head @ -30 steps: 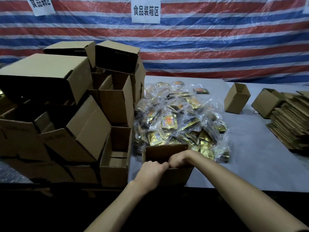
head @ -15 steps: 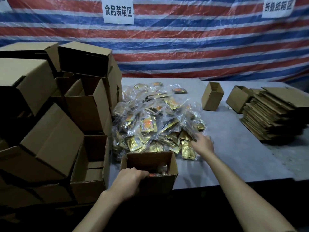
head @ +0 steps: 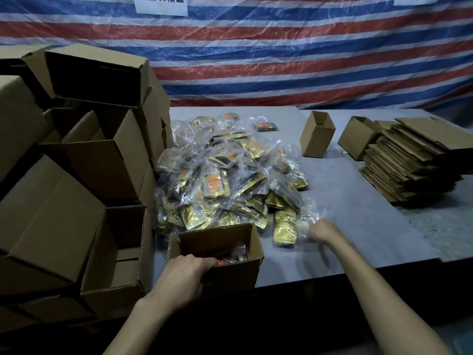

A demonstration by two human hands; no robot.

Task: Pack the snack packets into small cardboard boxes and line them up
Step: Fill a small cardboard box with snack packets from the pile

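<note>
Left grip (head: 183, 276) clamped on open box (head: 231, 275) rim, right grip (head: 323, 230) blurred, state unclear; sign (head: 161, 5) unreadable.

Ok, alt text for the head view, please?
A person's left hand steadies an open small cardboard box at the table edge while the right hand reaches the snack packet pile; flattened boxes are stacked right.

A flat grey table (head: 358, 201) carries everything. On its left stands a heap of open brown cardboard boxes (head: 89, 162). Beside them, in the middle, lies a pile of clear-wrapped gold snack packets (head: 225, 175). At the near edge sits one small open cardboard box (head: 230, 270). On the right rest two small empty boxes (head: 317, 137) and a stack of flattened cardboard blanks (head: 409, 160).
</note>
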